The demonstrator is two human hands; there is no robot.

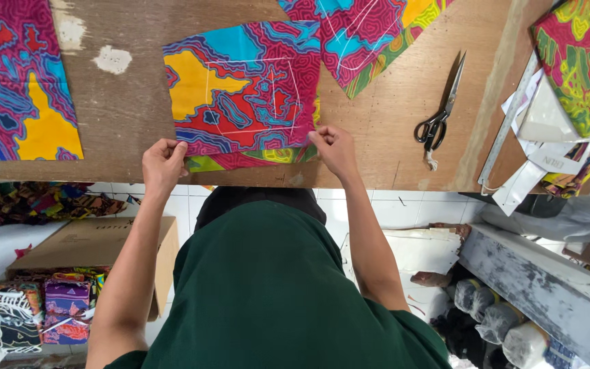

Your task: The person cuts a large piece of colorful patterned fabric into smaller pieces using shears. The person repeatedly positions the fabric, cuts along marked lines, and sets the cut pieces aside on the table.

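On the wooden table, both hands, left hand and right hand, pinch patterned fabric.

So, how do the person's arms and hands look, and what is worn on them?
Both forearms are bare; dark green short sleeves end above the elbows. The left hand and right hand wear no gloves. No ring, watch or bracelet is visible on either.

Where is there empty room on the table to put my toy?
Bare wood lies between the chalk-marked fabric piece and the scissors, and between that piece and the left fabric. The right end is crowded with papers.
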